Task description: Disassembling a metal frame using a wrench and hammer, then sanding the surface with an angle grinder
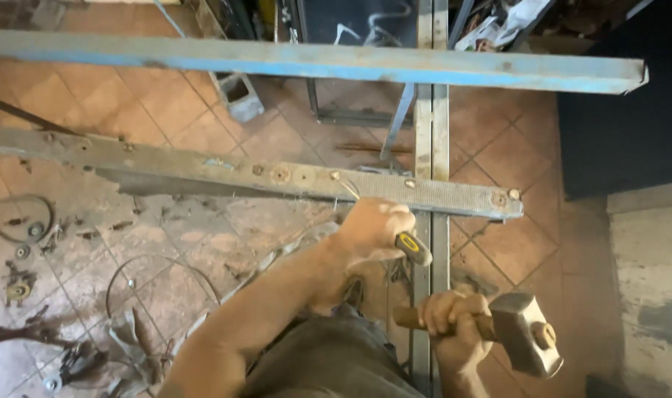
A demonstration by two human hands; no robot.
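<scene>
Left hand (369, 228), frame centre: grip clenched on a chisel (413, 248) with yellow-black handle, its tip up-left against the grey rail (291, 177), whose long axis crosses the frame left to right. Right hand (454, 320), lower right: grip clenched on the wooden shaft of a hammer (524, 333), head just below-right of the chisel butt, forearm bent, raised; blue bar (314, 63) along the top

Left hand (373, 225) holds chisel (402, 239) against near edge of rail (277, 177), toward its right end; right hand (450, 313) with hammer (524, 332) nearer, right; beam (314, 63) behind rail
</scene>
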